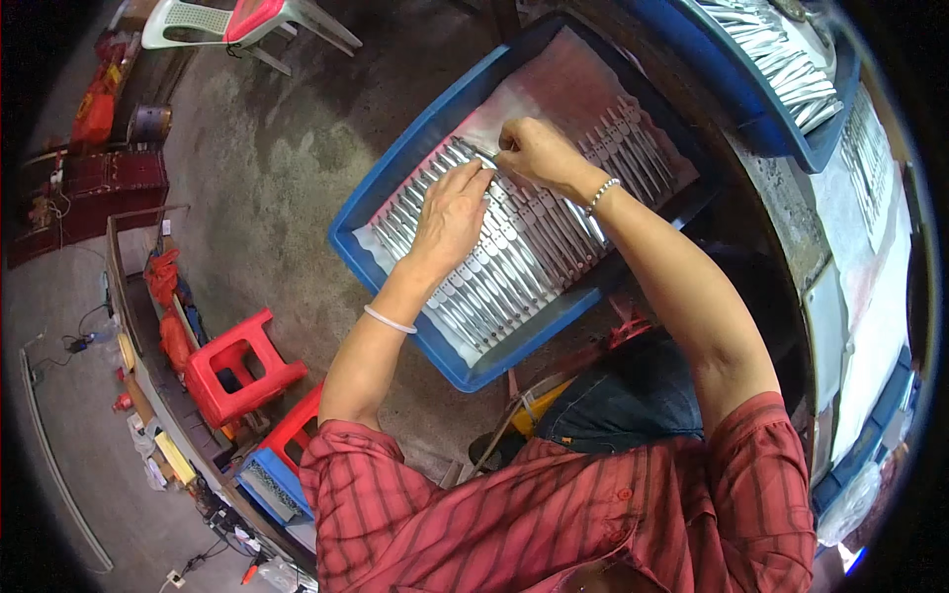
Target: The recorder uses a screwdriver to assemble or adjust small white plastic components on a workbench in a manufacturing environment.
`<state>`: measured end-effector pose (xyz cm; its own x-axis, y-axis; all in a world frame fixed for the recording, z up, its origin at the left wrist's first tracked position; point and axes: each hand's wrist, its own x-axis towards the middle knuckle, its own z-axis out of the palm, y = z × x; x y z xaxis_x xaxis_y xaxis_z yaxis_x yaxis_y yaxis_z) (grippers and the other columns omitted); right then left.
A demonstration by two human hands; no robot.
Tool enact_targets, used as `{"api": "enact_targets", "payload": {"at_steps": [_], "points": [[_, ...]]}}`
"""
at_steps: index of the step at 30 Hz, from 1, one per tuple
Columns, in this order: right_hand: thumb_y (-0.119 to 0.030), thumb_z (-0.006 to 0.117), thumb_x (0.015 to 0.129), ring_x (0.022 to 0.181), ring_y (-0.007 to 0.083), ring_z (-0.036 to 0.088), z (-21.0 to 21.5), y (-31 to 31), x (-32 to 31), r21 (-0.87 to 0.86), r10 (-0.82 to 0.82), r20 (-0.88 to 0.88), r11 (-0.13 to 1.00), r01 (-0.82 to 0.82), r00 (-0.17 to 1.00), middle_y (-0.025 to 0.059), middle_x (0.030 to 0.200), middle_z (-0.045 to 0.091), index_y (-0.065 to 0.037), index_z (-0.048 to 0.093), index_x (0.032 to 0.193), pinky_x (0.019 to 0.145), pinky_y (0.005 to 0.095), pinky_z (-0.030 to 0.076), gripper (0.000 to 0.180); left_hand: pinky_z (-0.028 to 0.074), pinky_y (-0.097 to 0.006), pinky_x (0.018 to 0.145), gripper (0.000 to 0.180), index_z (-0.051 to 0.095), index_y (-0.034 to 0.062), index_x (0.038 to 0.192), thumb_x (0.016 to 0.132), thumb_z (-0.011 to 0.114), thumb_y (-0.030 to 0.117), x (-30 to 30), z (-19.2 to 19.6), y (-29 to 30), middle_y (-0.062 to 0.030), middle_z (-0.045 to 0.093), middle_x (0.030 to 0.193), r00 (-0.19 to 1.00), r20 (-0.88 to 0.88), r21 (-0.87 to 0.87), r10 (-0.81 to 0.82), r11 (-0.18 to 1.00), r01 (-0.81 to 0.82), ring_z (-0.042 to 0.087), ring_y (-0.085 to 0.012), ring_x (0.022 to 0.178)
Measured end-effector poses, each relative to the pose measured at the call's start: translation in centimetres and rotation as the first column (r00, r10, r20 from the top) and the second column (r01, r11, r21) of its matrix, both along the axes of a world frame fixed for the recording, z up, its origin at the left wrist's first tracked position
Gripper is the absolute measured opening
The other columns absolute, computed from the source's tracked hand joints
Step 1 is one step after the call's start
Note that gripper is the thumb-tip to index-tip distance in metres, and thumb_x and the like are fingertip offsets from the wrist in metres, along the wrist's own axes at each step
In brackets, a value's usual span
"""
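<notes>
Rows of slim, shiny metal pieces (499, 267), shaped like tweezers, lie side by side in a blue plastic tray (371, 183) lined with pale sheeting. Over the left rows is my left hand (453, 215), its fingers bent and close together; whatever is under them is hidden. Just right of its fingertips, my right hand (542, 156) is closed in a pinch at the end of a slim metal piece (476, 150), most of which is hard to make out. Both hands are nearly touching, above the upper part of the rows.
A blue bin (751, 89) heaped with similar metal pieces stands at the upper right, by a worktable (835, 326) with pale sheets. Red stools (242, 366) stand at left, near a low shelf of clutter. A white and red chair (247, 22) is at far left.
</notes>
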<state>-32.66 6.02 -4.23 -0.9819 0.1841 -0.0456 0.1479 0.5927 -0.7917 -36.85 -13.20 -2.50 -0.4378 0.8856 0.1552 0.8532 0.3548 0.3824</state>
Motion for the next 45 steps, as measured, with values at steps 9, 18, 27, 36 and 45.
{"api": "enact_targets", "payload": {"at_steps": [9,18,27,36,45], "points": [[-0.015,0.065,0.067,0.077,0.0373,0.066,0.4,-0.5,-0.9,0.144,-0.086,0.185,0.988,0.059,0.979,0.0253,0.08,0.065,0.003,0.068,0.082,0.068,0.0431,0.05,0.023,0.043,-0.042,0.096,0.038,0.056,-0.0007,0.118,0.08,0.062,0.003,0.1,0.1,0.2,-0.018,0.055,0.125,1.0,0.011,-0.021,0.004,1.0,-0.004,0.053,-0.0339,0.115],[-0.014,0.068,0.07,0.085,0.0389,0.067,0.1,-1.0,-0.8,0.223,-0.092,0.059,0.972,0.076,0.994,0.0283,0.084,0.065,0.003,0.07,0.08,0.074,0.0435,0.054,0.02,0.042,-0.043,0.097,0.038,0.055,-0.0011,0.118,0.081,0.061,0.003,0.0,-0.1,0.3,-0.0185,0.054,0.125,1.0,0.025,-0.002,-0.009,1.0,0.009,0.052,-0.0351,0.115],[-0.008,0.064,0.066,0.084,0.0411,0.066,1.0,-0.4,-0.8,-0.064,-0.102,0.165,0.991,0.114,0.981,0.0304,0.085,0.063,0.006,0.069,0.079,0.075,0.0446,0.051,0.019,0.042,-0.043,0.098,0.037,0.055,-0.0013,0.118,0.082,0.061,0.002,0.1,0.3,0.2,-0.0187,0.055,0.124,0.999,0.038,-0.023,-0.002,1.0,0.003,0.052,-0.0355,0.115],[-0.006,0.065,0.069,0.085,0.0411,0.065,-1.3,-0.6,-1.1,0.192,-0.056,-0.046,0.979,0.064,0.997,0.0269,0.085,0.065,0.001,0.07,0.079,0.077,0.0454,0.052,0.013,0.044,-0.044,0.096,0.036,0.057,-0.0012,0.114,0.079,0.062,-0.001,0.3,0.4,0.6,-0.0181,0.057,0.12,1.0,0.007,0.023,-0.005,1.0,0.005,0.054,-0.0351,0.113],[-0.008,0.064,0.071,0.088,0.0401,0.065,-0.3,-0.7,-1.1,0.057,-0.029,0.091,0.998,0.024,0.995,0.0269,0.088,0.065,0.001,0.07,0.083,0.079,0.0446,0.052,0.016,0.042,-0.043,0.099,0.036,0.055,-0.003,0.119,0.083,0.06,0.003,0.0,0.3,0.0,-0.0203,0.055,0.125,1.0,0.03,-0.023,-0.007,1.0,0.007,0.052,-0.0355,0.117]]}}
